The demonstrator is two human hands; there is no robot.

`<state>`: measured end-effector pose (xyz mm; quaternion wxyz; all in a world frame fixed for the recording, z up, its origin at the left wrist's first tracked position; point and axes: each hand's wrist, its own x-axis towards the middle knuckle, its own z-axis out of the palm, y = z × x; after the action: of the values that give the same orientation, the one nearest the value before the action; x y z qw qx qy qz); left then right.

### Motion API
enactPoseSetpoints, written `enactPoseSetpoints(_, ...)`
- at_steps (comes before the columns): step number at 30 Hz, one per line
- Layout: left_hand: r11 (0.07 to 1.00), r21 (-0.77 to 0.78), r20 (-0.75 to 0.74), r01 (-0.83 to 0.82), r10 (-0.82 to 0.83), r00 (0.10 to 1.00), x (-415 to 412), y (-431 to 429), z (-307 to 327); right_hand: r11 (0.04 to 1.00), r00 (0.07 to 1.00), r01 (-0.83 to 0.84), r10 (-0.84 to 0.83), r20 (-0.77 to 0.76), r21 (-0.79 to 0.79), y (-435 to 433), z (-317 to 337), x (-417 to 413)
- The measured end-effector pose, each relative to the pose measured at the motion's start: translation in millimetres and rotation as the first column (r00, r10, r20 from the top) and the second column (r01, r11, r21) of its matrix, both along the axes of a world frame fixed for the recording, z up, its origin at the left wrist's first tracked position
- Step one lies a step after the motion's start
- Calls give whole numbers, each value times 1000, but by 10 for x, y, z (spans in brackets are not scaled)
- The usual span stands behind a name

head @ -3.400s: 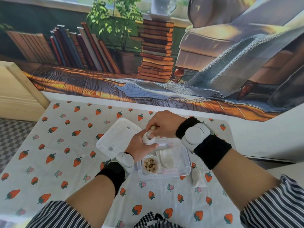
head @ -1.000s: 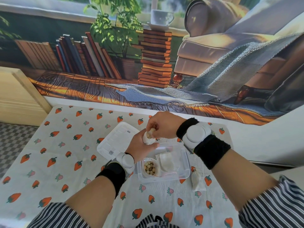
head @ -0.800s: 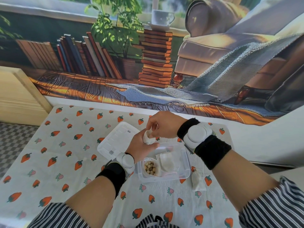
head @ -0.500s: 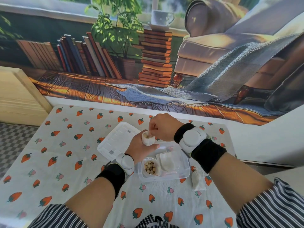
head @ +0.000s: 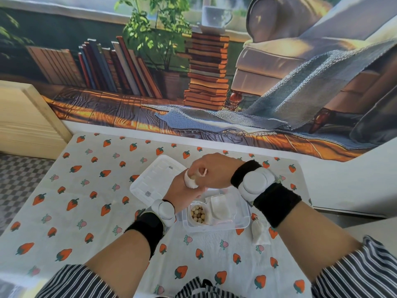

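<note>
My left hand (head: 182,193) grips a small white pouch (head: 190,180) upright above the clear plastic box (head: 240,224). Its mouth is open and pale beans show inside. My right hand (head: 214,171) hovers right over the pouch and pinches its top edge with curled fingers. The box holds a small cup of pale beans (head: 198,214) at its left and a stack of flat white pouches (head: 220,208) beside it.
The box's white lid (head: 153,180) lies flat on the strawberry-print tablecloth (head: 86,211) to the left of my hands. One filled white pouch (head: 261,232) lies on the cloth right of the box. A wall hanging with a printed room scene runs along the table's far edge.
My right hand, which put beans into the pouch earlier, has lowered onto the pouch mouth and now pinches its rim. My left hand keeps holding the pouch in the same place.
</note>
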<state>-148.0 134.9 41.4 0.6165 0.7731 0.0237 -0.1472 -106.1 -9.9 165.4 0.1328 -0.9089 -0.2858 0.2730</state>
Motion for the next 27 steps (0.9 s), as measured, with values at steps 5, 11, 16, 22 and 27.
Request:
enactPoseSetpoints(5,999,-31,-33,16,-17,999,-41,-7,46,996,990,-82,84,111,-18,64,-97,-54)
enactPoseSetpoints(11,999,-41,23,1,0,1000,-51,19,64,997,991,-34,24,131,73,25,-34,-33)
enactPoseSetpoints(16,998,-63,-34,-22,20,999,-30,5,81,996,990,-52,41,135,75,-3,-82,-29)
enactPoseSetpoints(22,997,-74,4,-25,26,1000,-38,32,67,968,976,2,-57,212,249,1,-28,2)
enactPoseSetpoints(27,995,-81,14,-55,56,998,-35,30,74,964,972,142,-179,153,224,-25,-158,2)
